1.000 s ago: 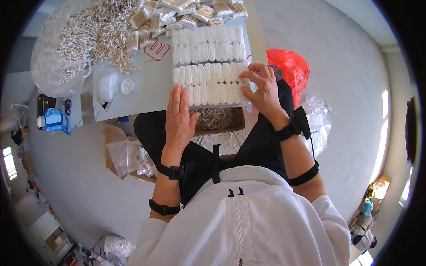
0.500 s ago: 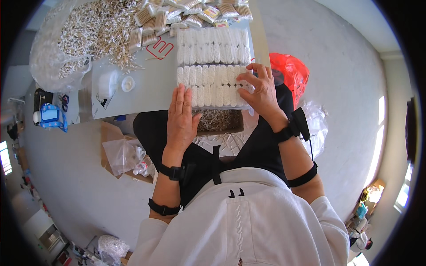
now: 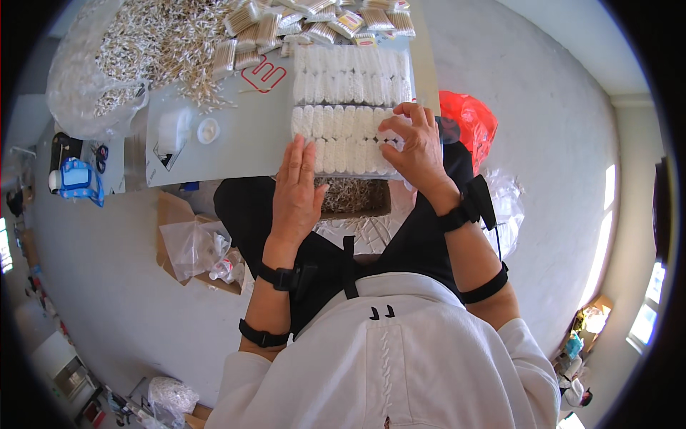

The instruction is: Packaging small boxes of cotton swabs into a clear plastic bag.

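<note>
Spilling from a clear bag (image 3: 69, 114) toward the far left corner of the worktop (image 3: 246, 139), loose swabs (image 3: 168, 46) lie well apart from your hands. A small white dish (image 3: 208, 131) sits nearer the near edge. Bundled swab packs (image 3: 268, 30) heap up along the far side, partly cut off by the top of the view, as is the worktop's far edge.

Your left hand (image 3: 294, 200) is spread flat, fingers straight and side by side, against the left end of the near block of white bundles (image 3: 339, 125); it grasps nothing, and its fingers cover the block's near left corner. That block lies between your hands at the worktop's near edge, toward the near right corner, with the far block (image 3: 350, 75) just behind it. Your right hand (image 3: 418, 157) reaches the block's right end, thumb and forefinger bent with a gap between. They hide that end, so you cannot tell whether they pinch a bundle. Beneath the near edge, a carton of swabs (image 3: 354, 196) is only partly visible.
</note>
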### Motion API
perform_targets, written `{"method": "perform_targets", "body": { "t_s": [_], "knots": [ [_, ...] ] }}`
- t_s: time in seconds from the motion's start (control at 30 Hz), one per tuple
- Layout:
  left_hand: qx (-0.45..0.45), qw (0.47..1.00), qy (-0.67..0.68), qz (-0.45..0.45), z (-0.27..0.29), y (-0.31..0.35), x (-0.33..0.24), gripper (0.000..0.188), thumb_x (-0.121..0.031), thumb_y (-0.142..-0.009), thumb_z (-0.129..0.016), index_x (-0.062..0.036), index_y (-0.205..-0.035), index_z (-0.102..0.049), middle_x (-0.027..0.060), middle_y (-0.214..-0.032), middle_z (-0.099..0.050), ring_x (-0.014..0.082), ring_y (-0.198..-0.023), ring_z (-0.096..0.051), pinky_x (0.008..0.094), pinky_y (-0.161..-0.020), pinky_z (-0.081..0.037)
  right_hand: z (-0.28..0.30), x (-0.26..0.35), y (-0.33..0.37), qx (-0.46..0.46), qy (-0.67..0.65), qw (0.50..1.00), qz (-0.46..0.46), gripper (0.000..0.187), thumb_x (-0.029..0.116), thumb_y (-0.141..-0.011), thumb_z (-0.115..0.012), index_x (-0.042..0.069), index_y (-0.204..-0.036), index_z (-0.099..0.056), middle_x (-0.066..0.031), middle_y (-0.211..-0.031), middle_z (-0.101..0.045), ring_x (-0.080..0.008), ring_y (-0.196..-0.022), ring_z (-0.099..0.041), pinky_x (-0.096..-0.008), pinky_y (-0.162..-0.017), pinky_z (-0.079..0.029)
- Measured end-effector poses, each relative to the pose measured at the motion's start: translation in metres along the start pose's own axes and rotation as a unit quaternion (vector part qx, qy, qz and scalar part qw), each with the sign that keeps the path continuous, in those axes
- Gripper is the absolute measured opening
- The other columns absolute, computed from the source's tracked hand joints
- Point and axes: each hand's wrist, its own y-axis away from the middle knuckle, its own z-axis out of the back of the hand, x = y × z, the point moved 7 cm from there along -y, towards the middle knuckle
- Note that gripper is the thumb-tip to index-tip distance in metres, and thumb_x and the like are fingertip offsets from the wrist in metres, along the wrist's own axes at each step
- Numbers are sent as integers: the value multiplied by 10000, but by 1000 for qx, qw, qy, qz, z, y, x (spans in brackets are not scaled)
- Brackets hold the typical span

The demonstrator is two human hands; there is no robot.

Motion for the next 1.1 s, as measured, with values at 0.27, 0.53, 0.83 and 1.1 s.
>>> {"method": "perform_targets", "body": {
  "t_s": [0.27,0.53,0.83,1.1],
  "knots": [
    [0,1000,10,-6,0,0,1,777,-16,-761,-688,-24,-1441,-312,153,-1533,-235,361,-1369,-314,415,-1105,-327,-8,10,-4,36,-1,999,0,279,132,-676,-710,135,-953,-677,-96,-1133,-514,-323,-1103,-469,-432,-974,-392],
    [-8,999,35,-8,-3,1,8,761,-51,-777,-688,-26,-1442,-318,150,-1530,-248,353,-1369,-318,411,-1106,-327,-9,11,-5,45,10,999,0,291,133,-679,-711,129,-968,-675,-104,-1135,-520,-323,-1113,-468,-433,-977,-388],
    [-19,998,52,-5,-2,1,9,731,-40,-776,-677,-25,-1429,-351,144,-1522,-273,336,-1365,-338,386,-1103,-345,-16,20,-9,39,-8,999,22,292,153,-649,-701,163,-940,-698,-79,-1122,-526,-307,-1091,-469,-429,-914,-380],
    [-17,999,48,-3,-3,2,12,741,-39,-773,-678,-36,-1436,-348,147,-1519,-274,340,-1364,-336,391,-1106,-340,-21,20,-11,46,-6,999,16,290,159,-650,-704,165,-940,-698,-79,-1118,-527,-305,-1090,-470,-428,-911,-374]
  ]
}}
